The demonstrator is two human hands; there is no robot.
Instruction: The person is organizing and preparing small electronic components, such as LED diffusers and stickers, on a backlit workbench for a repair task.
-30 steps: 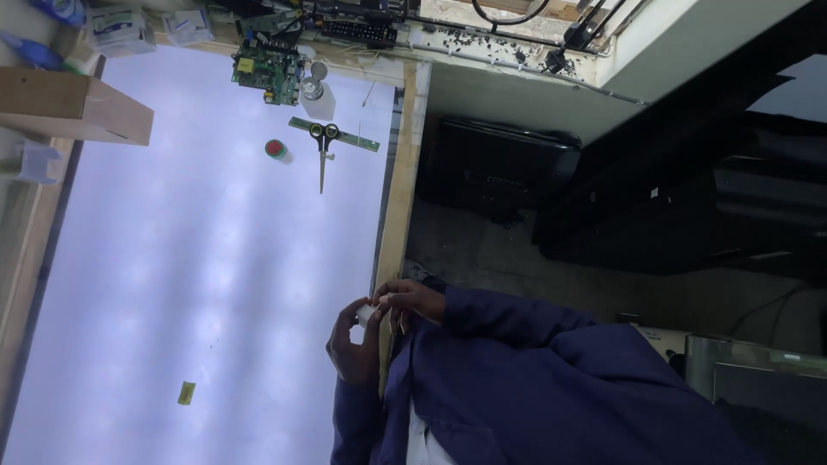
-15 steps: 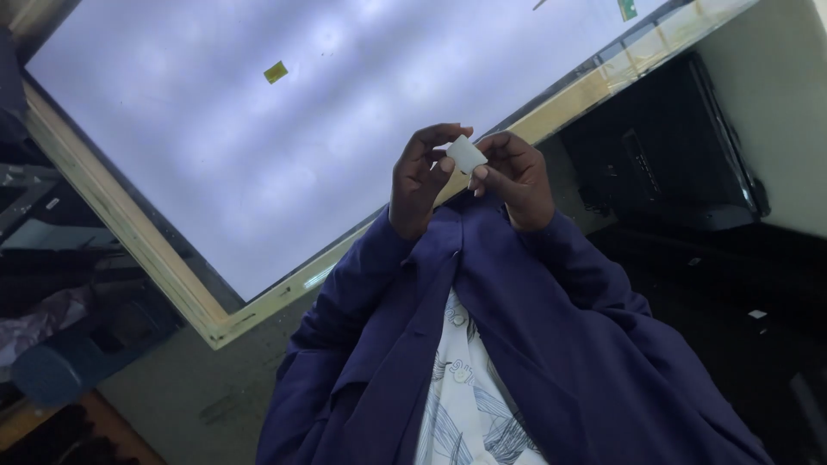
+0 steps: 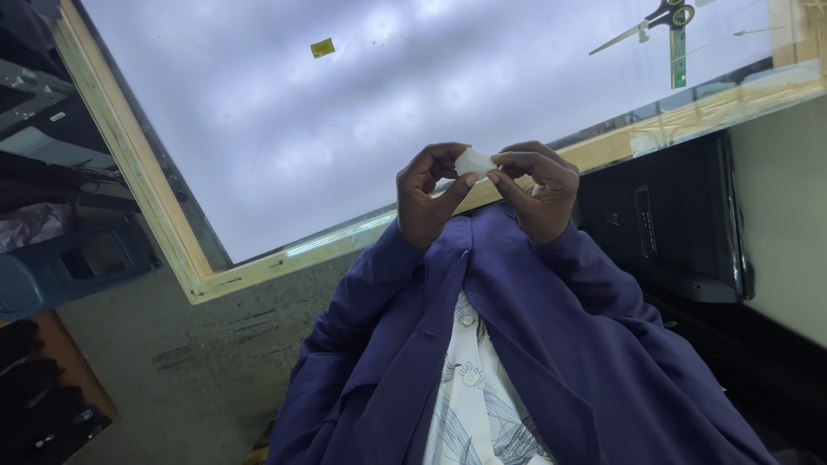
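Both of my hands are raised in front of my chest, just at the near wooden edge of the white-topped table. Between them is a small white piece. My left hand pinches its left end with thumb and fingers, and my right hand pinches its right end. Part of the piece is hidden by my fingers. My blue jacket sleeves and a white patterned shirt fill the bottom of the view.
Scissors and a green strip lie at the far right of the table. A small yellow tag lies near the far middle. A black computer case stands under the table on the right; dark bags sit at the left.
The view has swung round and moved closer to my hands. Both hands have stayed on the small white piece, with the fingers shifted slightly along it.
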